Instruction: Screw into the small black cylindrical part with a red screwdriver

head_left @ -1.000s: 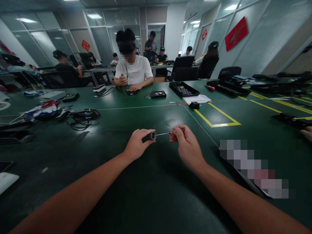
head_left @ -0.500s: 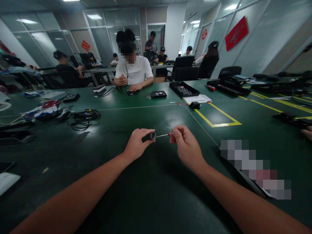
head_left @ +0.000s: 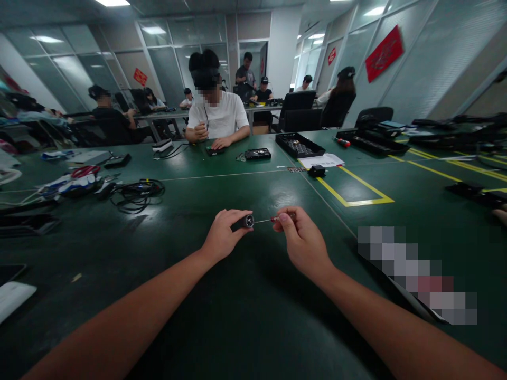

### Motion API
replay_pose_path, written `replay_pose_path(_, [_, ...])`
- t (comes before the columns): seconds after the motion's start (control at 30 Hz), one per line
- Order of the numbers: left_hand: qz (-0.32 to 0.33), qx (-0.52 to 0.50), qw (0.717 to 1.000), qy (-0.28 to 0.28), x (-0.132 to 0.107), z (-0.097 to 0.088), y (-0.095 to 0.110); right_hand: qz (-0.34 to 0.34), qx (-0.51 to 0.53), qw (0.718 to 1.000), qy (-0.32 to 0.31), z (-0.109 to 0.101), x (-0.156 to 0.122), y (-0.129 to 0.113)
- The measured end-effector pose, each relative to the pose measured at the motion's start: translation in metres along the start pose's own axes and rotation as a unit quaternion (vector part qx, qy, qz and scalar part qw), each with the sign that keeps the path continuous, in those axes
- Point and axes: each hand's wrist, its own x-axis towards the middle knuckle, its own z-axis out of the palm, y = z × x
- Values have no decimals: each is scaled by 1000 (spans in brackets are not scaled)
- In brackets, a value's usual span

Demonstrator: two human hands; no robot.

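My left hand (head_left: 222, 235) is closed around a small dark cylinder (head_left: 247, 221) with a metal end, held just above the green table (head_left: 245, 316). My right hand (head_left: 301, 241) pinches a thin screwdriver (head_left: 274, 218) with a reddish handle. Its metal shaft points left and its tip meets the end of the cylinder. Both forearms reach in from the bottom of the view.
A person in a white shirt (head_left: 217, 117) sits across the table with small parts. A black cable bundle (head_left: 137, 192) lies at left, a black tray (head_left: 299, 144), papers (head_left: 320, 160) and a yellow taped rectangle (head_left: 356, 191) at right. Other people sit further back.
My right hand has shifted slightly left, bringing the screwdriver closer into the cylinder. The left hand stays put.
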Motion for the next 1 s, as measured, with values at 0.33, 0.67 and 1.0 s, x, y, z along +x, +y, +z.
replay_pose_path(0.33, [-1, 0, 1000, 5, 1, 0, 1, 26, 16, 999, 15, 0, 4, 4])
replay_pose_path(0.67, [-22, -5, 1000, -7, 1, 0, 0, 5, 10, 998, 55, -7, 4, -3])
replay_pose_path(1.0, [-30, 9, 999, -22, 1, 1, 1, 5, -44, 998, 41, -8, 6, -4])
